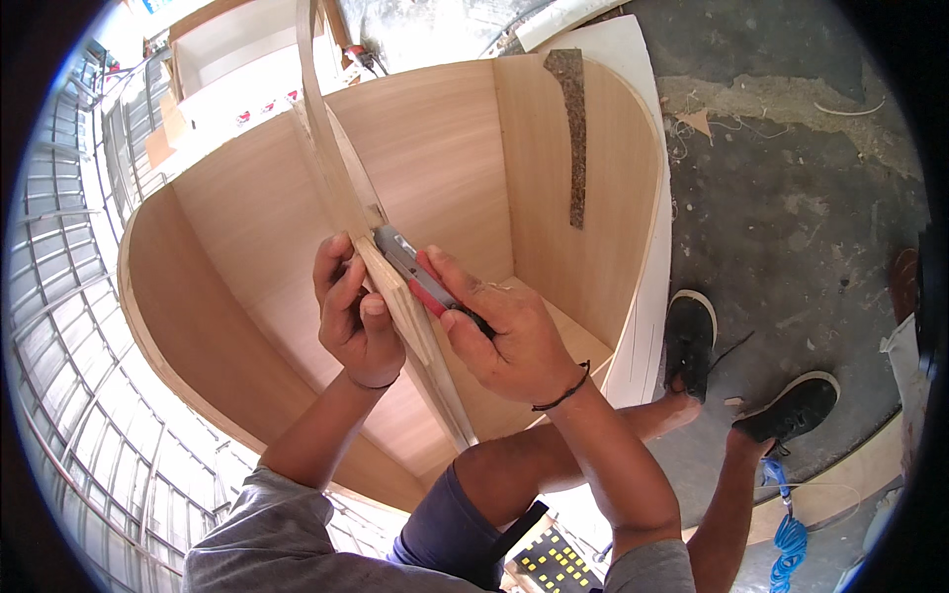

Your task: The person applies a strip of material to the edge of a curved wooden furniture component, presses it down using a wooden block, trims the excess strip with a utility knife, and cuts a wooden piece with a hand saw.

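My right hand (516,334) is closed round a red and grey utility knife (399,255). The knife's front end rests at the edge of a pale wooden divider panel (423,348), beside a long thin wooden strip (324,148) that rises away toward the far side. Fingers of my left hand (358,324) are curled at the strip and panel edge, just left of the knife. The blade's tip is too small to make out. Around both hands stands a wood-veneer cabinet shell (425,124) with rounded corners, its open side facing up.
A ragged brown strip (573,138) lies along the cabinet's right inner wall. White board (647,247) shows beneath the cabinet. To the right are dark floor, my shoes (691,336) and a coiled blue hose (789,549). Metal grating (89,326) fills the left side.
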Available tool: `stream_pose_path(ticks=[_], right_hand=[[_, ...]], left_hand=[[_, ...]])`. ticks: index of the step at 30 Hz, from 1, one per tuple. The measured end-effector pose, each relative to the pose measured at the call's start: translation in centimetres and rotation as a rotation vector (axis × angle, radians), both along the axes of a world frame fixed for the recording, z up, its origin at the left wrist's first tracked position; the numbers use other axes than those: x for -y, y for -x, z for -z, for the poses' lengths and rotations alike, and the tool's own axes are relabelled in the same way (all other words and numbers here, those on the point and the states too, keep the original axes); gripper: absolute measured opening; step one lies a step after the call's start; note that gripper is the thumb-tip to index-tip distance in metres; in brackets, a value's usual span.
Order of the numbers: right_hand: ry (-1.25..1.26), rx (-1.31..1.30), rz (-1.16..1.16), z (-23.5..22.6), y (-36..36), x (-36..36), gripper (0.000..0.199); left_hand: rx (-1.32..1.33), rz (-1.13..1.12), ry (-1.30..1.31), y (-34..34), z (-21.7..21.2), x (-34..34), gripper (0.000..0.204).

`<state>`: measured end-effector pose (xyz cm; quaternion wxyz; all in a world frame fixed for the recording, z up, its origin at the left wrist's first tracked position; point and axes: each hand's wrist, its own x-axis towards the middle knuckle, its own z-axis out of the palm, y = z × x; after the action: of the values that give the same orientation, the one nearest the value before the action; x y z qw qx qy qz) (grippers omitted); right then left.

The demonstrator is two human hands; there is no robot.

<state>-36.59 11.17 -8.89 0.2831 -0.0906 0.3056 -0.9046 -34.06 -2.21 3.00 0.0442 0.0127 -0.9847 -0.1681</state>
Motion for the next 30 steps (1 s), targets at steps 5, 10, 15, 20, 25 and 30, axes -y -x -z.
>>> stream_pose_path(ticks=[5, 10, 15, 20, 25, 30], right_hand=[[0.027, 0.053, -0.009, -0.4, -0.7, 0.1, 0.052], [0.031, 0.14, -0.195, -0.2, -3.8, -1.7, 0.051], [-0.069, 0.193, -0.239, -0.7, -3.8, -3.0, 0.049], [-0.24, 0.487, 0.016, -2.0, -1.6, -4.7, 0.043], [-0.58, 0.28, -0.019, -6.5, 7.3, -4.3, 0.039], [-0.661, 0.127, -0.13, -9.7, 10.9, -1.0, 0.035]], left_hand=[[-0.011, -0.007, 0.002, -0.1, 0.1, 0.0, 0.033], [-0.017, 0.002, 0.021, 0.2, 0.3, -0.2, 0.031], [-0.001, -0.044, -0.013, -0.4, 0.2, 0.2, 0.038], [-0.087, 0.017, -0.04, 0.6, 0.7, 0.0, 0.059], [-0.038, -0.007, -0.067, 0.8, -0.9, -1.5, 0.065], [-0.063, -0.26, -0.113, 0.6, -1.0, -3.7, 0.045]])
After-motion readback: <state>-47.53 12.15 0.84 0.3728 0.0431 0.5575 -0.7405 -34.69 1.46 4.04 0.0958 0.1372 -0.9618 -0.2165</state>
